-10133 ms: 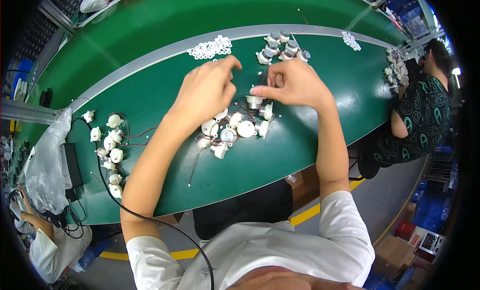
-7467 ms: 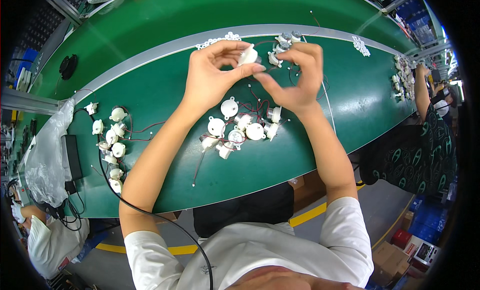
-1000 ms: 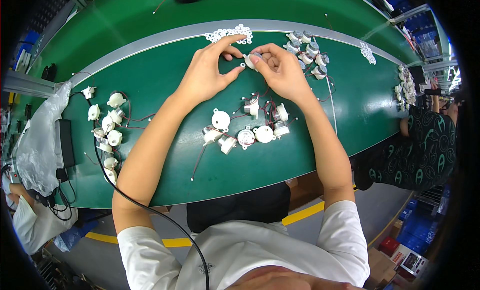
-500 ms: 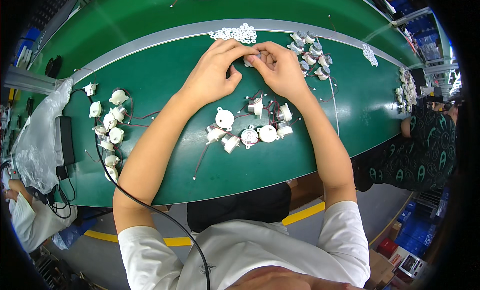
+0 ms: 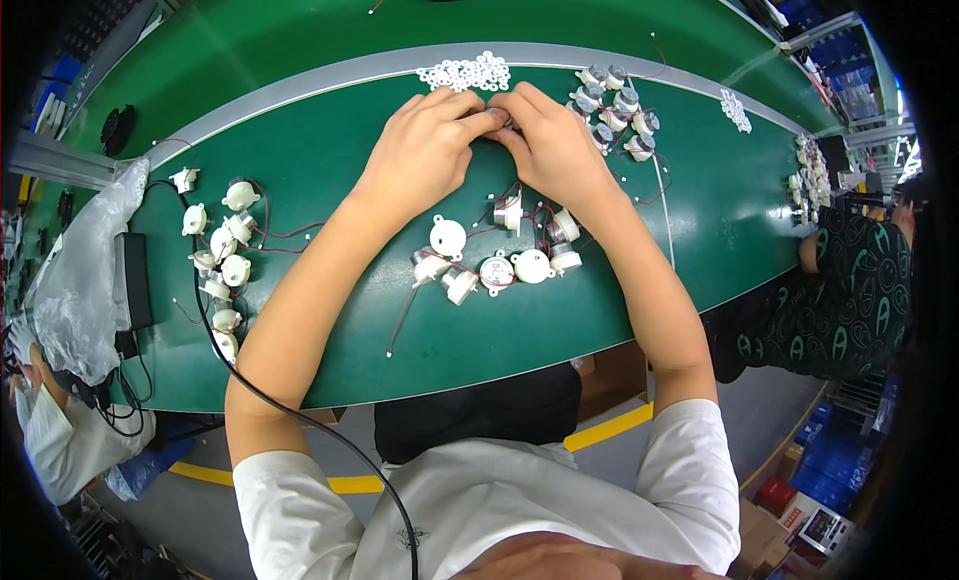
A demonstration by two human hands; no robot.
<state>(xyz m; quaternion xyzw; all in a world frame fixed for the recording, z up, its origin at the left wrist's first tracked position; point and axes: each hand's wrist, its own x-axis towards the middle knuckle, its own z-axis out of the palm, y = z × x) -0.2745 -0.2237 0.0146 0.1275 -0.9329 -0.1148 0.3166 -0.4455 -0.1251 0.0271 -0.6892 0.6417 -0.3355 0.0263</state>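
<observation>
My left hand (image 5: 420, 150) and my right hand (image 5: 547, 145) meet at the far side of the bench, fingers closed on a small buzzer (image 5: 511, 121), mostly hidden by them. Only a greyish bit of it shows between the fingertips. Just beyond lies a pile of white plastic rings (image 5: 468, 73). Nearer, between my forearms, several white round buzzers (image 5: 496, 272) with mounting ears and thin dark-red leads lie in a loose cluster. Right of my right hand is another group of buzzers (image 5: 626, 102), grey threaded ends up, some with white rings around them.
More buzzers (image 5: 222, 242) lie left of my left forearm, beside a black cable (image 5: 300, 412). A clear plastic bag (image 5: 80, 280) and a black box (image 5: 131, 280) are at the left edge. Rings (image 5: 735, 110) and buzzers (image 5: 811, 180) lie far right, near another person's patterned clothing (image 5: 839, 290).
My fingers have drawn closer around the buzzer, covering more of it. My left hand has shifted slightly nearer, and the right has turned inward over it.
</observation>
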